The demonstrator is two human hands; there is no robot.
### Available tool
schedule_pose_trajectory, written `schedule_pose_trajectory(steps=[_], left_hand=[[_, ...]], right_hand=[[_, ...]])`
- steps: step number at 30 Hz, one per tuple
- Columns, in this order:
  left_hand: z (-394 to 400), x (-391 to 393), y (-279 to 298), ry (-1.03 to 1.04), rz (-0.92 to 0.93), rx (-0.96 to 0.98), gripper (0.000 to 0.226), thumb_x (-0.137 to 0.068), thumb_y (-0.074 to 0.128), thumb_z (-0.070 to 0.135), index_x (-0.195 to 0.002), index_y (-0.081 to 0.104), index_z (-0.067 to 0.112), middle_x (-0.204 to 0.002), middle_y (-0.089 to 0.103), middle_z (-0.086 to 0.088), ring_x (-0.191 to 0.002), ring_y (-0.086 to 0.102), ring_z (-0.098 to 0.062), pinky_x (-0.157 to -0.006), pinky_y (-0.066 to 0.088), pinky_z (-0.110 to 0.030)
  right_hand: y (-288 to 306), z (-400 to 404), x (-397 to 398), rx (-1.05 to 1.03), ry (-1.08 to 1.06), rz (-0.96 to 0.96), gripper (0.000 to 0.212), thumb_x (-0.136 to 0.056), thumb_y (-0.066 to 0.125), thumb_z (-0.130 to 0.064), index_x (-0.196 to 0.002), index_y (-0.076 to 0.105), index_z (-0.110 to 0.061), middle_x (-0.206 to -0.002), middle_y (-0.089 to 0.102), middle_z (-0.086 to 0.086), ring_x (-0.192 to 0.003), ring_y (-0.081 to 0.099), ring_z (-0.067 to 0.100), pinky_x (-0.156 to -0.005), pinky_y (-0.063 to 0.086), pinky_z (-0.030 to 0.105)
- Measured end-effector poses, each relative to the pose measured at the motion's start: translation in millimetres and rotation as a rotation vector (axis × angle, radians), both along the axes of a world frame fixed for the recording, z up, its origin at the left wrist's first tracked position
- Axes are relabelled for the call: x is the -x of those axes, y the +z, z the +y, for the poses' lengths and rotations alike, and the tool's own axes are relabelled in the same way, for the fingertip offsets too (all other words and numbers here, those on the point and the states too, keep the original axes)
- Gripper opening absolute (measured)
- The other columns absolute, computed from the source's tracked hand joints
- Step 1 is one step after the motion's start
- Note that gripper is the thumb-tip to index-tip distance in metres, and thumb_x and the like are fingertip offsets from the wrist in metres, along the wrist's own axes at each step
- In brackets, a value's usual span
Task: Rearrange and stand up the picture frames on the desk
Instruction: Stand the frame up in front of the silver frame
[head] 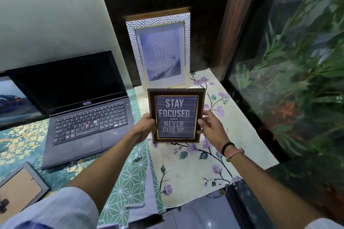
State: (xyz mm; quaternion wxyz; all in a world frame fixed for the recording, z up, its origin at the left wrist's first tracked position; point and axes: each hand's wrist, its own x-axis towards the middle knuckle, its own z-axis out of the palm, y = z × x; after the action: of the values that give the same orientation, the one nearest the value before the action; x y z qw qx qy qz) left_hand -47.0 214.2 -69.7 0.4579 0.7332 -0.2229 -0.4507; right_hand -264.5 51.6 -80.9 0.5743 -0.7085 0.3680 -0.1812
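The brown frame (pixel 176 115) reading "STAY FOCUSED AND NEVER GIVE UP" stands upright between the two hands, its lower edge on or just above the floral cloth (pixel 193 169) that covers this part of the surface; whether it touches cannot be told. The left hand (pixel 147 124) is wrapped around the frame's left edge, fingers behind it and thumb at the front. The right hand (pixel 211 126) pinches the right edge with its fingertips, its wrist wearing a dark band and threads.

Just beyond the hands, the taller silver frame (pixel 159 50) with a pale blue print stands upright against the dark wall. To the left of the left hand sits an open black laptop (pixel 81 109), screen dark. Nearer the person, beside the left forearm, a grey frame (pixel 20 189) lies face down, showing its cardboard back. To the right of the right hand stands a glass tank (pixel 290 83) with green plants.
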Motion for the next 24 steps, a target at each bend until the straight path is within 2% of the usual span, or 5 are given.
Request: schedule_pose_trajectory(steps=[4, 8, 13, 20, 24], left_hand=[[5.5, 9.5, -4.8, 0.094, 0.044, 0.029, 0.040, -0.084, 0.043, -0.020, -0.088, 0.072, 0.007, -0.085, 0.073, -0.014, -0.069, 0.052, -0.022, -0.058, 0.039, -0.031], [28.7, 28.2, -13.3, 0.190, 0.050, 0.077, 0.033, -0.087, 0.056, -0.018, -0.107, 0.071, 0.001, -0.102, 0.078, -0.012, -0.092, 0.075, -0.022, -0.071, 0.059, -0.025], [47.7, 42.2, -31.9, 0.201, -0.083, 0.082, 0.037, -0.095, 0.052, -0.010, -0.121, 0.067, 0.011, -0.112, 0.075, -0.008, -0.105, 0.070, -0.029, -0.087, 0.061, -0.045], [53.9, 49.7, -35.2, 0.217, -0.165, 0.066, 0.044, -0.094, 0.053, -0.011, -0.129, 0.065, 0.012, -0.114, 0.073, -0.006, -0.109, 0.067, -0.025, -0.092, 0.059, -0.040], [73.1, 51.1, -36.7, 0.323, -0.177, 0.030, 0.057, -0.090, 0.056, -0.011, -0.144, 0.051, 0.005, -0.130, 0.064, -0.015, -0.118, 0.062, -0.027, -0.097, 0.056, -0.039]], right_hand=[[-11.0, 2.2, 5.2, -0.006, 0.039, 0.053, 0.028, -0.101, 0.054, -0.026, -0.128, 0.054, -0.019, -0.121, 0.069, 0.008, -0.109, 0.067, 0.026, -0.084, 0.062, 0.044], [-33.8, 9.4, 14.8, 0.016, 0.083, 0.141, 0.019, -0.099, 0.054, -0.022, -0.116, 0.062, -0.018, -0.115, 0.074, 0.002, -0.103, 0.068, 0.018, -0.090, 0.056, 0.039], [-47.7, 18.7, 21.0, 0.055, 0.036, 0.215, 0.024, -0.099, 0.054, -0.012, -0.121, 0.063, -0.012, -0.114, 0.072, 0.009, -0.101, 0.065, 0.023, -0.095, 0.055, 0.044], [-44.3, 31.5, 21.6, 0.075, -0.035, 0.306, 0.031, -0.099, 0.055, -0.016, -0.129, 0.059, -0.008, -0.115, 0.068, 0.009, -0.106, 0.063, 0.027, -0.094, 0.054, 0.041], [-47.1, 51.6, 18.6, -0.040, -0.289, 0.394, 0.023, -0.090, 0.058, -0.016, -0.113, 0.061, -0.012, -0.105, 0.064, 0.012, -0.098, 0.066, 0.038, -0.088, 0.058, 0.049]])
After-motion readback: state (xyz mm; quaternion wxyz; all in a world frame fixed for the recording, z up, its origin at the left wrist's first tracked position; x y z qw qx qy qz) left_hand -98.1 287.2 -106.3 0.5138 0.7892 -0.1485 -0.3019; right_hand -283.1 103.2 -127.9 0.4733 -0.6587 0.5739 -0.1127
